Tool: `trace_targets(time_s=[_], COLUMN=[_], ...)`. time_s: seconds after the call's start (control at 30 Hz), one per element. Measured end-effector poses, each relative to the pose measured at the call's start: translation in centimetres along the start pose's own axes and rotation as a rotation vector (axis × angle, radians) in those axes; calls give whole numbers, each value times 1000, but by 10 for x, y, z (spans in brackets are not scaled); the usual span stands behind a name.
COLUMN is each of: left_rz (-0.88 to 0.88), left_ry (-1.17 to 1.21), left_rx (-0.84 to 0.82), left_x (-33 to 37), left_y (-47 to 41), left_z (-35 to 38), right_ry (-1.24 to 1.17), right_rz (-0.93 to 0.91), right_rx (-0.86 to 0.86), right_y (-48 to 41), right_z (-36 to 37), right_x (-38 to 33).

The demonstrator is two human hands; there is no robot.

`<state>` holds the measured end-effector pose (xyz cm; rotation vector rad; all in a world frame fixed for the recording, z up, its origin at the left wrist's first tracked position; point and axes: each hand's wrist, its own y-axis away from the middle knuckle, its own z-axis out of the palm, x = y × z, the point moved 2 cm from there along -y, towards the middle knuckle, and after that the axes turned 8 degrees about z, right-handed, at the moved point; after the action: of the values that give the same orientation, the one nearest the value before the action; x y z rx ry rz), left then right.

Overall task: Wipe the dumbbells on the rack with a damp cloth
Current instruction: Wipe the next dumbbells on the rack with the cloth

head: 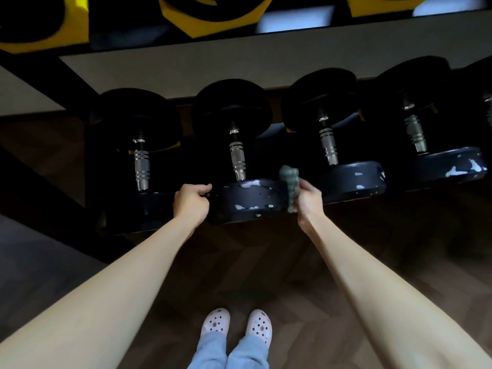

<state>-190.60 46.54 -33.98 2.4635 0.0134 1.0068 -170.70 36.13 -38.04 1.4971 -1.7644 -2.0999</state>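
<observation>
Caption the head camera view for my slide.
Right hand holds a bunched grey-green cloth against a scuffed black dumbbell head; left hand curled at its opposite edge.

- Black round rubber dumbbell [247,201] at centre: near head flecked with whitish chips, steel handle silver with ringed grooves.
- Grey-green bunched cloth [288,187], just to 3 o'clock of that head, one plain colour.
- Second black chipped dumbbell [354,179] at 3 o'clock, with the same whitish flecks.
- Yellow hexagonal weight ends [213,20] at 12 o'clock, black in the middle.
- Dark brown wooden floor [292,275] — herringbone pattern.
- Pale pink holed rubber clogs [217,322] at 6 o'clock, under light blue trouser legs [210,352].
</observation>
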Motion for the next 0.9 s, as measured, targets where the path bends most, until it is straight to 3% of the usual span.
trace_targets(time_s=[0.1,0.2,0.33,0.53,0.77,0.9], left_rz=[-37,-85,-90,-36,5,11], left_ry=[57,121,104,34,26,28], left_rx=[-40,-108,-211,-185,-150,-149], left_x=[0,2,5,4,2,4], left_y=[-3,-3,0,-3,-9,-12], left_z=[-1,-5,-7,-5,-7,-8], right_ry=[310,575,474,147,271,153], right_rz=[-189,-260,-205,16,66,-34], right_rx=[-3,62,154,238,250,75], right_y=[12,40,53,38,21,10], right_z=[11,18,12,-1,21,26], right_x=[-26,-34,-15,-16,-5,9])
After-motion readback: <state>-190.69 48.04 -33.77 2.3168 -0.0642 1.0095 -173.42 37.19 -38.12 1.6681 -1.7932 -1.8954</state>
